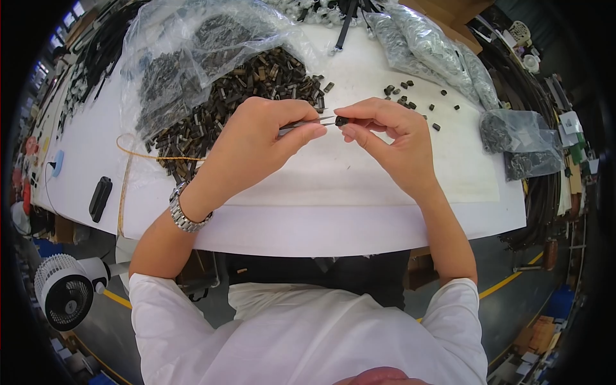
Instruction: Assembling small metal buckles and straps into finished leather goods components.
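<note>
My left hand (260,131), a metal watch on its wrist, is closed around a pair of tweezers (326,120). The tweezers' tips point right and reach a small black part (342,120). Thumb and forefinger of my right hand (394,138) pinch that part, whose exact kind is too small to make out. Both hands are raised over the white table (308,221). Beyond and beneath my left forearm spreads a large heap of similar small dark parts (256,83). Several loose dark parts (403,101) lie past my right hand.
Clear plastic bags (173,38) cover the heap at the far left; more filled bags (436,48) lie at the far right. Smaller bags of dark parts (529,144) sit on the right edge. A black oblong object (100,199), yellow cord (125,179) and a fan (67,295) are at left.
</note>
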Motion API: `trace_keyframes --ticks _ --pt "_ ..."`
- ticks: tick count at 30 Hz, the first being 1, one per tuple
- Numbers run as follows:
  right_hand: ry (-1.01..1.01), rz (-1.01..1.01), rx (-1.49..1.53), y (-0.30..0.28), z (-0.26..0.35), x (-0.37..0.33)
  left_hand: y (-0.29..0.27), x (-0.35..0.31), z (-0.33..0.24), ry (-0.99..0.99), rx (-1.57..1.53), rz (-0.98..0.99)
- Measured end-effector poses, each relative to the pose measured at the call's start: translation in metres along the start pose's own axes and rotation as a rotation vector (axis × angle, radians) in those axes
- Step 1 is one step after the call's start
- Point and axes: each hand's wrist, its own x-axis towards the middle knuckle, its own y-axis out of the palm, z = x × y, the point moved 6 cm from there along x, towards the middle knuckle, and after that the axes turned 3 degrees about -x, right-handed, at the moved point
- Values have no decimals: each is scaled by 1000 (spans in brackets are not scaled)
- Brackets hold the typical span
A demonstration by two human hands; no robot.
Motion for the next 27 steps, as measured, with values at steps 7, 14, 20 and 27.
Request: trace_keyframes --ticks 7,14,20,27 --pt "-161 -20 -205 7 7 -2 5 -2 1 78 138 -25" --pt "-178 10 -231 13 10 -4 11 -7 -7 171 271 -52" --pt "28 24 -8 19 -5 -6 13 -11 -15 175 444 -35" --pt "158 42 59 23 -7 -9 9 -13 -15 215 442 -62"
